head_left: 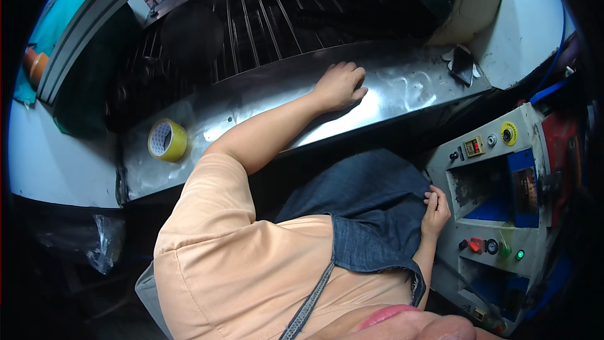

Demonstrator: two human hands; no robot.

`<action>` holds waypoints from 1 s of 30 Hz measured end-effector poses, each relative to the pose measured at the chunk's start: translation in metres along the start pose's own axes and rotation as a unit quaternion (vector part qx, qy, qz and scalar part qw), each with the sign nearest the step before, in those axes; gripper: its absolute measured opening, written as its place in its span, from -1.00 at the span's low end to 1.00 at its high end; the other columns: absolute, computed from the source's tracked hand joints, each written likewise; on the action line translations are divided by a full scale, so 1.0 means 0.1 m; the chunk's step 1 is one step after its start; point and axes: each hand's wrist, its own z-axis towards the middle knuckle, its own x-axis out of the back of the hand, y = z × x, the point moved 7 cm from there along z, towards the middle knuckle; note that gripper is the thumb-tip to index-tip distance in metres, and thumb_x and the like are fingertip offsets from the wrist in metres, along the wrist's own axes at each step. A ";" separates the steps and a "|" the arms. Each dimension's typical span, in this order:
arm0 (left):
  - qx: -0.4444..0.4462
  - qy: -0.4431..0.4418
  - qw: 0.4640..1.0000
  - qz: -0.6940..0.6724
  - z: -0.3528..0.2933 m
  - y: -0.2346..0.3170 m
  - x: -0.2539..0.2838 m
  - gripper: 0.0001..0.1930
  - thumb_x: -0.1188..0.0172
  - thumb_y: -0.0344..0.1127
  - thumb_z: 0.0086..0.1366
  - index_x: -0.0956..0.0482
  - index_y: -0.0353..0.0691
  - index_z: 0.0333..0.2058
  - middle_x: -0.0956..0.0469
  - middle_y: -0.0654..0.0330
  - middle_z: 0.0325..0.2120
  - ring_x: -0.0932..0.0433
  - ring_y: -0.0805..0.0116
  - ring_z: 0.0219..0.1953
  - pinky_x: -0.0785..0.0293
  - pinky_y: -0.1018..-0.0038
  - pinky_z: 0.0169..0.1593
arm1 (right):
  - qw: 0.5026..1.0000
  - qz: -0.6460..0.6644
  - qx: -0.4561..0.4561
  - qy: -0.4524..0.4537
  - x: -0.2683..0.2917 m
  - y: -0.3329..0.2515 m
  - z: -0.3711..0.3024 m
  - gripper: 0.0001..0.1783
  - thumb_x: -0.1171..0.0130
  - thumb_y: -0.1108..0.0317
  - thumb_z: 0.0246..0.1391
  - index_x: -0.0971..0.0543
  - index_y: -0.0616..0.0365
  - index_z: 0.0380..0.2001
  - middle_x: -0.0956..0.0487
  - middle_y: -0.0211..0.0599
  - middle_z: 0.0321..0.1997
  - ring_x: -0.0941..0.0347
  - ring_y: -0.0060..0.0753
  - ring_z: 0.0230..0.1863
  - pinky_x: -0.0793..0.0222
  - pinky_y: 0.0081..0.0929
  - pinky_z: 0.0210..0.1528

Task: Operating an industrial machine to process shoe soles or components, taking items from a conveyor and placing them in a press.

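Observation:
My left hand rests on a shiny metal ledge, its fingers loosely curled under; nothing shows in it. The bare forearm reaches over the ledge from a peach sleeve. Lower right, my right hand lies at the edge of a dark blue denim apron over my lap. Its fingers are slightly bent and apart, holding nothing that I can see. On the ledge's left part stands a roll of yellow tape, away from both hands. A dark phone-like object lies on white scraps at the ledge's right end.
Beyond the ledge is a dark machine opening with a row of thin metal rods. At the right stands a grey control panel with knobs, a small red display and a lit green button. White machine housing borders the left side.

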 end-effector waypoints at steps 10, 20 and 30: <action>-0.014 0.015 1.000 -0.002 0.02 0.04 0.05 -0.78 -0.17 -0.20 0.13 -0.43 -0.25 -0.43 -0.43 0.04 -0.42 -0.40 0.08 -0.30 -0.32 0.24 -0.17 | 1.000 0.027 0.008 0.005 0.02 -0.02 0.03 -0.74 0.07 0.34 0.22 -0.54 0.27 -0.20 -0.57 -0.19 -0.31 -0.52 -0.43 -0.32 -0.43 -0.55 -0.29; -0.005 0.012 1.000 -0.001 0.00 0.02 0.03 -0.76 -0.14 -0.16 0.11 -0.43 -0.23 -0.42 -0.43 0.04 -0.37 -0.39 0.06 -0.21 -0.29 0.22 -0.09 | 0.998 0.042 0.039 0.040 0.03 0.02 0.07 -0.67 0.08 0.66 0.05 -0.48 0.28 -0.09 -0.55 -0.11 -0.13 -0.56 -0.31 -0.20 -0.49 -0.46 -0.23; -0.014 0.030 0.999 0.008 -0.04 0.04 0.02 -0.76 -0.13 -0.18 0.13 -0.42 -0.25 -0.42 -0.42 0.02 -0.39 -0.38 0.05 -0.25 -0.30 0.23 -0.11 | 0.996 0.067 0.031 0.059 0.13 0.11 0.00 -0.58 0.18 0.72 0.04 -0.45 0.29 -0.03 -0.52 -0.03 -0.07 -0.55 -0.24 -0.15 -0.51 -0.46 -0.20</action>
